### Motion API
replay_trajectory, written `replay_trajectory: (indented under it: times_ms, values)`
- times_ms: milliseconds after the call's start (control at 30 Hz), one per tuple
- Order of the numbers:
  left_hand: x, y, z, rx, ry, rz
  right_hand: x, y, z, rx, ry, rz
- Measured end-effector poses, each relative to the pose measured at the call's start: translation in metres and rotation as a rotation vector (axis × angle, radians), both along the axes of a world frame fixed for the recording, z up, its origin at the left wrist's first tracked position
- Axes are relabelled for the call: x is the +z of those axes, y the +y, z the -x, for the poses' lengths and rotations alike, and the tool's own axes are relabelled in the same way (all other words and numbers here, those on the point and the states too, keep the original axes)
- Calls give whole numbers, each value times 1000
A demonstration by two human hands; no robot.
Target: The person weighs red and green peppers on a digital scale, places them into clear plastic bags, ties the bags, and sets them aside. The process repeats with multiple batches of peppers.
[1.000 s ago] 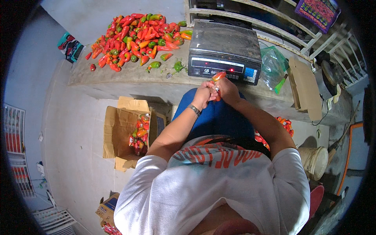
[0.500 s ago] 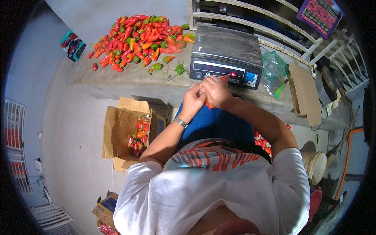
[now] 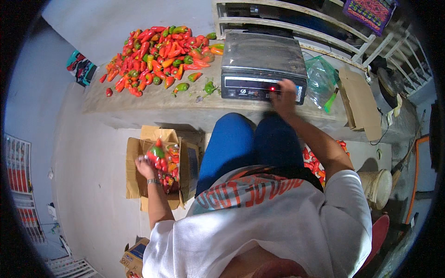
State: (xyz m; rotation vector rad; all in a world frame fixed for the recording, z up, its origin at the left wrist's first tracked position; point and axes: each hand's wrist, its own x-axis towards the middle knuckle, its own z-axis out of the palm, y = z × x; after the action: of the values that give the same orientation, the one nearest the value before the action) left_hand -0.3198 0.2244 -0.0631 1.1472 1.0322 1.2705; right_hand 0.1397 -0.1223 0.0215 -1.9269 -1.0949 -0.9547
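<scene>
My left hand (image 3: 144, 167) holds a clear bag of red and green peppers (image 3: 159, 156) over an open cardboard box (image 3: 134, 183) on the floor at my left; more bagged peppers (image 3: 170, 178) lie inside it. My right hand (image 3: 283, 95) reaches forward and touches the front panel of a grey electronic scale (image 3: 262, 67) on the concrete counter (image 3: 153, 104). That hand is blurred and I cannot tell whether it holds anything. A large heap of loose red, orange and green peppers (image 3: 160, 53) lies on the counter left of the scale.
A crumpled clear plastic bag (image 3: 320, 78) and flat cardboard pieces (image 3: 359, 99) lie right of the scale. More red peppers (image 3: 315, 160) sit on the floor by my right leg, near a white bucket (image 3: 378, 187). A small carton (image 3: 134, 255) stands behind the box.
Both hands were together in front of the scale, working on a bag. Now the left hand has carried the bag down to the box and the right has gone to the scale.
</scene>
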Motion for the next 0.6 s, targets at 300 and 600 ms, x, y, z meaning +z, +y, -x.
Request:
replay_trajectory:
  times_ms: [300,600]
  values:
    - [-85,-61,28,-138,940,752,-64,-113,-76,-30,1045,-217]
    - [-69,-24,-36,187,1401,171,-57,-100,-79,-372,943,59]
